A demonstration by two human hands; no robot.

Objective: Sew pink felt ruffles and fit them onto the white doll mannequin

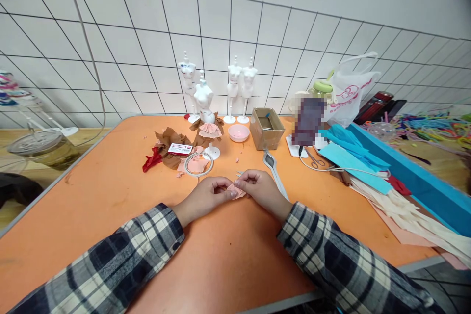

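Observation:
Both hands meet at the middle of the orange table (110, 206). My left hand (206, 195) and my right hand (259, 189) pinch a small piece of pink paper (234, 191) between their fingertips, fingers closed on it. Just behind them lies a roll of clear tape (198, 164) on pink scraps. A white mannequin torso (205, 103) on a stand wears a pink and brown paper skirt (209, 130). Both sleeves are plaid.
Three more white mannequins (241, 83) stand by the grid wall. A pink bowl (238, 132), a cardboard box (267, 128), tweezers (272, 164), scissors (314, 159), brown and red paper scraps (165, 149), blue and cream paper sheets (353, 157) lie around.

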